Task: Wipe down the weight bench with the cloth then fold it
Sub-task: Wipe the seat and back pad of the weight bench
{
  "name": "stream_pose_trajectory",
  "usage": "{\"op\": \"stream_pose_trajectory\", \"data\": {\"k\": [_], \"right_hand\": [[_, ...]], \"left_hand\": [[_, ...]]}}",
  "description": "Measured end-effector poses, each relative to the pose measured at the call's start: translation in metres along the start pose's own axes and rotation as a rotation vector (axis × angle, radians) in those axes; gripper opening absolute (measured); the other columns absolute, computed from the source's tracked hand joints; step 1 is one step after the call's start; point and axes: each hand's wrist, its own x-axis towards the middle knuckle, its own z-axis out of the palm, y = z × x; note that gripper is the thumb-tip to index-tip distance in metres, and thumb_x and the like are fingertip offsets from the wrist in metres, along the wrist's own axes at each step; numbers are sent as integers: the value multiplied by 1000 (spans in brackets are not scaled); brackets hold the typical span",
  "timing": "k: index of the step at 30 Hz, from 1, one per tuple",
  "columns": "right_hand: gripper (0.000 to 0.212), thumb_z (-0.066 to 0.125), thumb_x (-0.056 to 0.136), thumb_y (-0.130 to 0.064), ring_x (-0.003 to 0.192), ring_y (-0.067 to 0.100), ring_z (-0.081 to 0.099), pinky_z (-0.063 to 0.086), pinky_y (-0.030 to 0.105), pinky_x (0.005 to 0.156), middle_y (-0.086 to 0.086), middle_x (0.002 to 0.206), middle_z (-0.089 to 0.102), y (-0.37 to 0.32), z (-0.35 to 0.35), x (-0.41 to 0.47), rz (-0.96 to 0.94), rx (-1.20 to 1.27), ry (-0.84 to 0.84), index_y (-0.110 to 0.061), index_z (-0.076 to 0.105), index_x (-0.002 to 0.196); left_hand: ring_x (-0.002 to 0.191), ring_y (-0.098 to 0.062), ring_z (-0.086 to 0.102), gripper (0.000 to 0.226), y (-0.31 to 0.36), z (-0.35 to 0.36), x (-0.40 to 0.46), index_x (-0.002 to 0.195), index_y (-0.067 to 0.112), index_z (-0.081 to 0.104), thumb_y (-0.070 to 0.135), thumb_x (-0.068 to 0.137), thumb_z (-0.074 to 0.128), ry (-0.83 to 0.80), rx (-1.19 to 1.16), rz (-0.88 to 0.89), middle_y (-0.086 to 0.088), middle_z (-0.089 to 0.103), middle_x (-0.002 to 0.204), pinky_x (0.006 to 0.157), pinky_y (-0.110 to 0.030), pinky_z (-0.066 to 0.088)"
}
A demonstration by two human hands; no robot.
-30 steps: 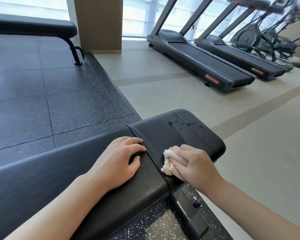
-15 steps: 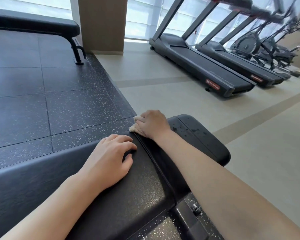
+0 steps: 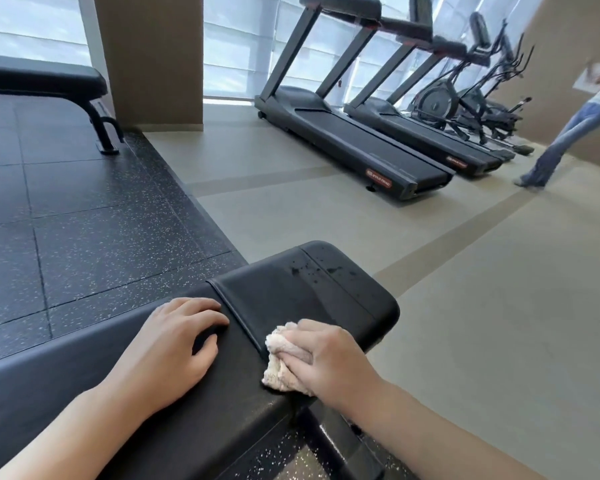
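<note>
Partly hidden — cloth (image 3: pixel 284 362) under right hand (image 3: pixel 329 362).

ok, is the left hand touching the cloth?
Apart. The head view shows bare black bench between the left hand and the cloth in the right hand.

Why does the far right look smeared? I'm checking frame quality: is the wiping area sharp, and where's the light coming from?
Head view: the passer-by at far right is motion-blurred; the right hand, cloth and bench pad are fairly sharp. Daylight floods through the blinds, which are washed out. Wide-angle distortion leans the treadmills.
</note>
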Motion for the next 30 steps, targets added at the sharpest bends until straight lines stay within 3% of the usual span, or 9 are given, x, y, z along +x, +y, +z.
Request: {"op": "stream_pose_trajectory", "data": {"k": [3,6,11,14,18,23,26,30], "right_hand": [[20,70,94,-31,86,-24,46,32,1,81,-43,89,46,17,-11,-30,37,-14,35,-33,75,114],[17,70,93,-32,80,-20,48,33,1,74,-37,87,48,31,-17,-39,81,-25,85,-34,75,110],[14,64,94,-43,70,-5,49,36,13,65,-21,78,46,47,-15,-23,154,-121,158,-33,71,100],[30,54,93,-51,68,9,52,46,27,64,-9,73,47,60,-15,0,204,-183,178,-26,70,90],[26,64,94,-45,63,13,51,43,32,62,-7,68,48,78,-13,50,219,-246,206,-23,73,84],[22,65,95,-39,74,27,61,40,34,64,1,72,61,90,-2,125,232,-242,208,-23,79,90],[24,62,98,-33,87,34,64,40,35,70,10,88,72,90,3,166,238,-273,190,-17,79,92],[37,56,99,-40,90,35,64,41,34,71,13,90,72,91,8,189,329,-304,166,-12,73,81]], "left_hand": [[121,-8,56,33,15,5,6,113,37,75,38,87,55,-24,-12,5,22,63,127,108,-30,42],[125,-5,51,28,31,11,18,118,37,72,29,92,65,-77,-7,16,23,59,131,108,-24,39],[121,-7,52,29,47,28,46,118,36,72,32,94,56,-87,-12,69,22,60,128,106,-29,44],[118,-9,57,33,38,38,47,112,36,74,34,89,51,-58,-16,97,21,63,123,102,-37,49],[116,-11,59,32,25,38,48,109,34,76,33,87,53,-11,-28,108,18,66,121,100,-38,51],[115,-15,60,34,15,37,59,107,35,76,39,85,51,-44,-27,83,16,67,122,100,-42,50],[113,-14,59,32,15,38,63,106,35,75,39,85,52,-41,-31,87,18,65,119,99,-43,50],[113,-11,58,32,13,37,60,108,36,74,39,85,52,-51,-31,92,20,64,121,100,-42,50]]}}
